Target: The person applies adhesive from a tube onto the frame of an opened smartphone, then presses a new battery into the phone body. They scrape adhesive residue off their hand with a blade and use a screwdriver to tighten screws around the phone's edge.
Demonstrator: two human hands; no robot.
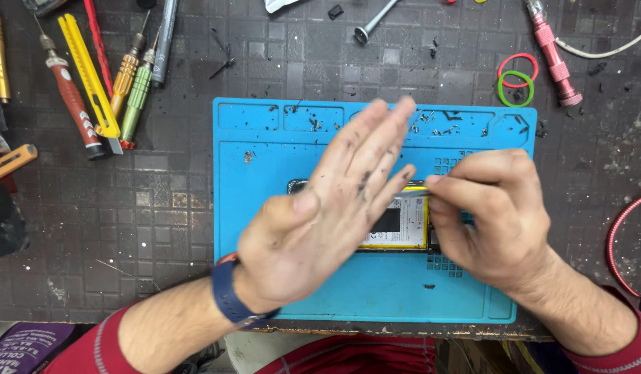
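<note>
Blue mat [265, 277] on the dark tabletop [161, 208], opened phone [404, 221] lying on it. Left hand [327, 215] spread flat over the phone. Right hand [494, 221] pinched around a thin tool [410, 194] at the phone's edge.

phone [404, 221]: mostly hidden under both hands | left hand [327, 215]: fingers blurred | red cable [622, 235]: cut off right

Blue mat [265, 277] on tiled workbench [161, 208]
</note>
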